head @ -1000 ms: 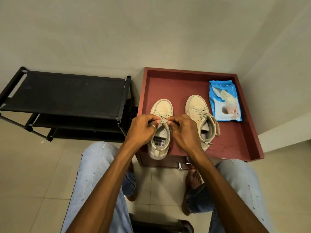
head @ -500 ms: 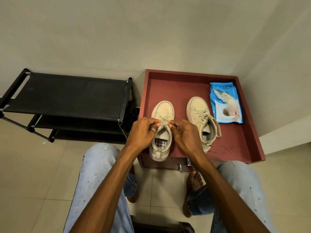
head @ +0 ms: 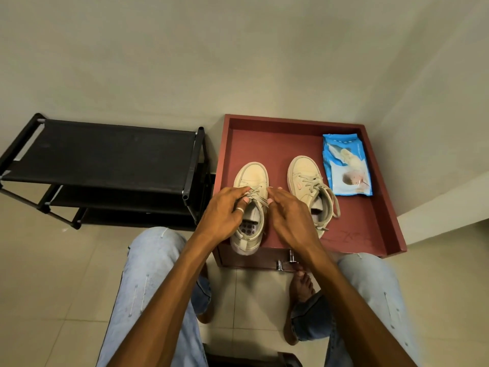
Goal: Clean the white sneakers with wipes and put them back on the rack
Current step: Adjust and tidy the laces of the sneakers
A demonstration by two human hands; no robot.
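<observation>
While I sit with my pale blue jeans (head: 148, 274) either side of it, my left grip (head: 225, 214) and right grip (head: 289, 217) meet over the grey-beige laces (head: 258, 197) of the nearer cream-white leather low-top sneaker (head: 251, 177). It stands toe away from me at the front edge of the dark red wooden counter with a raised rim (head: 291, 121). The left pinches a lace between thumb and forefinger; whether the right grasps one or only rests beside it I cannot tell. The second cream-white sneaker (head: 304, 172) stands just beside the first, to its right, laces loose. Beyond that lies the blue plastic pack of wipes (head: 346, 168), and I see no wipe out of it, so I judge the cleaning not begun, or at least not in hand. Both shoes are off the black metal-framed fabric shoe rack (head: 105, 154) to the left, whose visible shelves hold nothing, so the return is all to come. Pale floor tiles (head: 53, 287) run under everything, and a plain cream wall (head: 238, 49) closes the corner behind.
</observation>
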